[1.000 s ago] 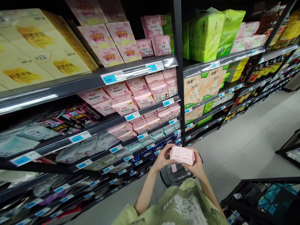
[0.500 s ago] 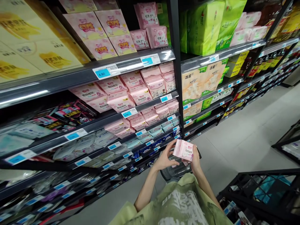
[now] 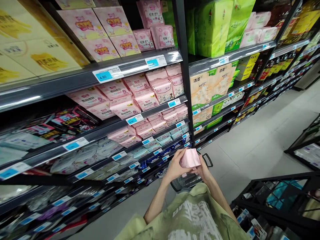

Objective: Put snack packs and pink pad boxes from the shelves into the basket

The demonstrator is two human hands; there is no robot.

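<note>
A small pink pack of sanitary pads (image 3: 190, 158) is held up in front of my body, with a plain pink side turned toward me. My left hand (image 3: 175, 166) is closed round its left end, thumb at the lower edge. The right end sits in the fingers of my right hand (image 3: 203, 168). Beneath both hands is a grey shopping basket (image 3: 185, 182), partly hidden by them and by my shirt. Its black handle (image 3: 209, 160) sticks out past my right hand. Something small and pink shows inside the basket.
Shelves on the left carry several pink packs (image 3: 125, 106), yellow boxes (image 3: 37, 56) and price tags. Further right are green tissue packs (image 3: 212, 30) and oil bottles (image 3: 307, 21). A black display rack (image 3: 265, 176) stands at the lower right, beside the tiled floor (image 3: 240, 153).
The pack has been turned over in my hands: its printed front showed half a second ago, now a plain side. My left hand has closed from a loose hold. The view has shifted slightly.
</note>
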